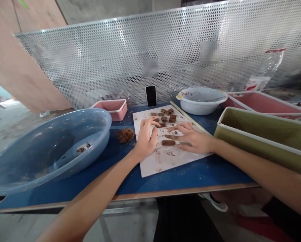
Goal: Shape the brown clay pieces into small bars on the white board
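Note:
My left hand [146, 137] rests over the left side of a white board [150, 168]. Its fingers curve towards the brown pieces, thumb apart from them, and nothing shows in its grasp. From the right, my right hand [190, 138] reaches over the board with fingers spread. A smooth brown clay-like roll [168, 143] lies just beside its fingertips. Several short brown pieces [164, 119] are grouped at the board's far end, some partly hidden by my left fingers. Crumbs and smears dot the surface. Left of the board sits a crumbly brown lump [126, 135].
A large blue basin [100, 148] stands left, a small pink tub [120, 115] behind it. A phone [151, 96] leans on the perforated metal panel [102, 60]. To the right are a white basin [201, 107], a green trough [261, 137], a pink tray [266, 104] and a plastic bottle [266, 70].

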{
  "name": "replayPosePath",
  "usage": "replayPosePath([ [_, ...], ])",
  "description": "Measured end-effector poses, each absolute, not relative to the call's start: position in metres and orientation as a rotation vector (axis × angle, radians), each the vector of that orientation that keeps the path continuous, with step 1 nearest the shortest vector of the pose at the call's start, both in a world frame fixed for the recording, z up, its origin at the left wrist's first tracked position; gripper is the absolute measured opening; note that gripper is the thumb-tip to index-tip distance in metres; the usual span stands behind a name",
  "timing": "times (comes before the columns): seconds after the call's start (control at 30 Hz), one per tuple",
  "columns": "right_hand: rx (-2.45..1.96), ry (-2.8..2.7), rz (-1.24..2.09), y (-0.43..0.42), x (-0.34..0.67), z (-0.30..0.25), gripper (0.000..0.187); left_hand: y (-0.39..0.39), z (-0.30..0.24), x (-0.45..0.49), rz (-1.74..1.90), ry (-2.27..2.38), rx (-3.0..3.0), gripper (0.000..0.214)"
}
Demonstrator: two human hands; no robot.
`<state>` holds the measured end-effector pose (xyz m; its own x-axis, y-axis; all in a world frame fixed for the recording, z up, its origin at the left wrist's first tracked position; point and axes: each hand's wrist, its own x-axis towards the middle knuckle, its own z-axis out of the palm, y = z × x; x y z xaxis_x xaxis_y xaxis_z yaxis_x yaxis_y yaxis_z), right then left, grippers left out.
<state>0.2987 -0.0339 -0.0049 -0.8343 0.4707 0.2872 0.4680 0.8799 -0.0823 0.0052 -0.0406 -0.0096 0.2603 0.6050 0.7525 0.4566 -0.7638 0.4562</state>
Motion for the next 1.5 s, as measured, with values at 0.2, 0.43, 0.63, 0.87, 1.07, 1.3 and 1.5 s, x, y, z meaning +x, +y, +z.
replayPosePath([
  [0.2,-0.619,-2.801,0.102,-0.036,0.295,-0.005,0.047,-0.041,-0.009,0.006,1.522,1.005,2.376,0.032],
  [0.43,-0.757,-2.796,0.083,-0.039,0.29,-0.01,0.055,-0.04,-0.01,0.005,1.514,1.009,2.379,0.031],
  [0.63,-0.801,-2.746,0.069,-0.042,0.285,-0.011,0.059,-0.04,-0.01,0.005,1.53,0.995,2.375,0.03],
  [0.87,-0.703,-2.81,0.107,-0.044,0.28,-0.012,0.054,-0.038,-0.011,0.004,1.525,1.018,2.383,0.033],
  [1.07,-0.775,-2.835,0.034,-0.046,0.275,-0.014,0.056,-0.038,-0.011,0.005,1.541,1.012,2.385,0.034],
  [1.3,-0.761,-2.811,0.014,-0.048,0.274,-0.012,0.053,-0.039,-0.011,0.005,1.532,1.027,2.388,0.034],
  [1.5,-0.882,-2.776,0.026,-0.044,0.275,-0.012,0.063,-0.037,-0.012,0.005,1.531,1.021,2.392,0.033],
])
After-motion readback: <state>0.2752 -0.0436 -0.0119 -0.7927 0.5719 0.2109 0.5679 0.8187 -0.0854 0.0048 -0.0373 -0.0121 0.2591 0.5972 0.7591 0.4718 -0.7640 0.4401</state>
